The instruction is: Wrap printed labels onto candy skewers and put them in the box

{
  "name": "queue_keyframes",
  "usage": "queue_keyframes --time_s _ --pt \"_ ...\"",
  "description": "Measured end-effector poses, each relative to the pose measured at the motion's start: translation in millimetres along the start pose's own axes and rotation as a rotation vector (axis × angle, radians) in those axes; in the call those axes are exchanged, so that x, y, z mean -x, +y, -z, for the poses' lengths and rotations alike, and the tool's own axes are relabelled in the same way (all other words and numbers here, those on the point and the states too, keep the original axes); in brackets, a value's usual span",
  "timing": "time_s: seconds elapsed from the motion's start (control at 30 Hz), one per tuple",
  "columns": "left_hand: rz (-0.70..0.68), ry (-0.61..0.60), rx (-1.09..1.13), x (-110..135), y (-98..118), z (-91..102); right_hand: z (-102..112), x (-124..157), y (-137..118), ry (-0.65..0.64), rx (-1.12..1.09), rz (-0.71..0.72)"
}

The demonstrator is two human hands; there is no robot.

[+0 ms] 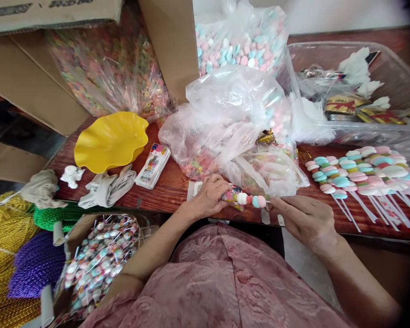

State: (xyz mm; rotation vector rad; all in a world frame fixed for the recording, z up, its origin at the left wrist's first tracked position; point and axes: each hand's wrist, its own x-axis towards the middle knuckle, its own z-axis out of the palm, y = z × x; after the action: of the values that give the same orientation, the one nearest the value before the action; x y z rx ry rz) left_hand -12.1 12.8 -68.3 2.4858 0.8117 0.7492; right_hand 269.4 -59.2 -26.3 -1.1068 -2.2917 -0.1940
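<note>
My left hand (208,197) is closed around one end of a candy skewer (248,199), a stick threaded with white, pink and blue marshmallow pieces. My right hand (305,218) pinches the other end of the same stick, fingers together at the tip. Both hands hover over the front edge of the dark wooden table (171,187). Just behind them lie clear plastic bags of pastel candies (232,123). A pile of finished skewers (362,173) lies to the right of my right hand.
A yellow wavy bowl (111,141), a small packet (153,165) and white cloth (107,189) lie at left. A box of wrapped lollipops (99,259) and rolls of gold, green and purple cord (27,259) are lower left. A clear bin (355,91) stands at back right, cardboard boxes (27,82) behind.
</note>
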Motion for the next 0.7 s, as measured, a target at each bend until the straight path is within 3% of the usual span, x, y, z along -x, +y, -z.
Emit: queue_keyframes --time_s 0.3,0.5,0.7 --pt "0.055 -0.09 -0.059 -5 22 5.3 7 -32 -9 0.007 0.001 0.178" --pt "0.079 -0.038 -0.084 6 22 2.9 12 -43 -2 -0.112 -0.018 0.107" --pt "0.137 -0.135 -0.072 4 22 -2.0 10 -45 -16 -0.155 0.144 0.165"
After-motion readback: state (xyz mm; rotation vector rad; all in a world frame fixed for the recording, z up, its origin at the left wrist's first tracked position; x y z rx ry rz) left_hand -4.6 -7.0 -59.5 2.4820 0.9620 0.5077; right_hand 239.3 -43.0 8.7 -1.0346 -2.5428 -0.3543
